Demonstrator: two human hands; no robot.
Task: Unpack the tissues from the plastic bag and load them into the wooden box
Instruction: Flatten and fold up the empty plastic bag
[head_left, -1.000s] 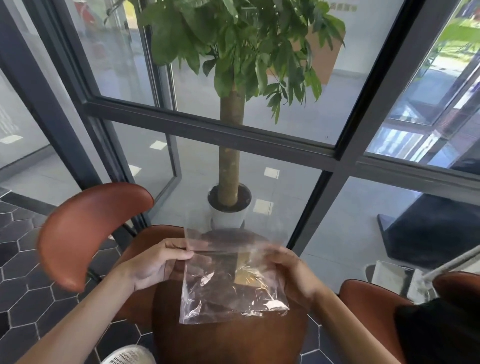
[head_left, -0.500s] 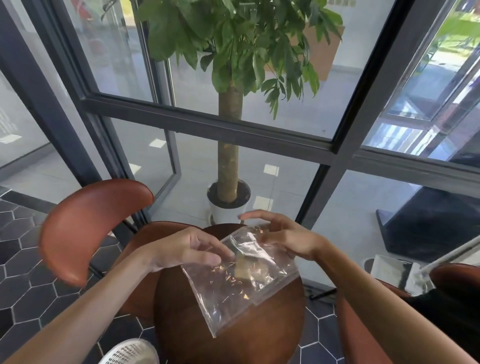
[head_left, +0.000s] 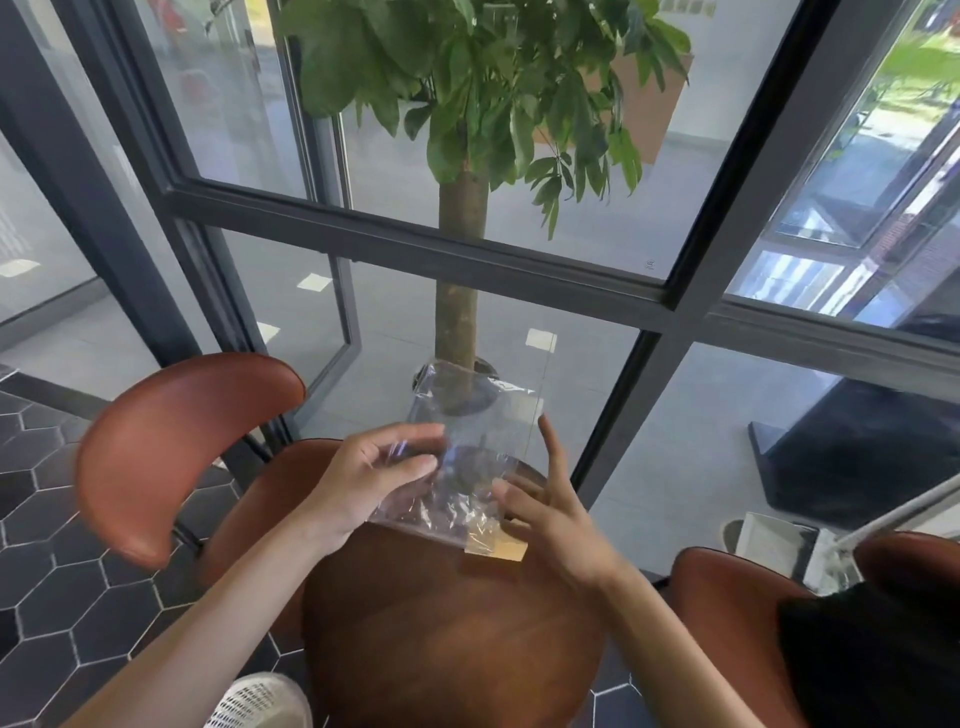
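The clear plastic bag (head_left: 467, 457) is held up above the far edge of the round wooden desk (head_left: 452, 634), between both hands. The left hand (head_left: 374, 478) has its grip on the left side of the bag: thumb and fingers are curled and pinch the film, and most of the bag stands upward and to the right from this grip. The right hand (head_left: 545, 509) is at the lower right side of the bag with fingers spread and quite straight — they touch the plastic, but I cannot see them closing around it. Just below the right fingers, at the bottom corner of the bag, there is a small tan piece (head_left: 498, 545); it is too blurred to tell if it is the tissues. The lower edge of the bag is near the desk top, touching or not I cannot tell. Behind the bag stands a potted tree (head_left: 457, 291), and left of the left grip is a brown chair back (head_left: 171, 447).
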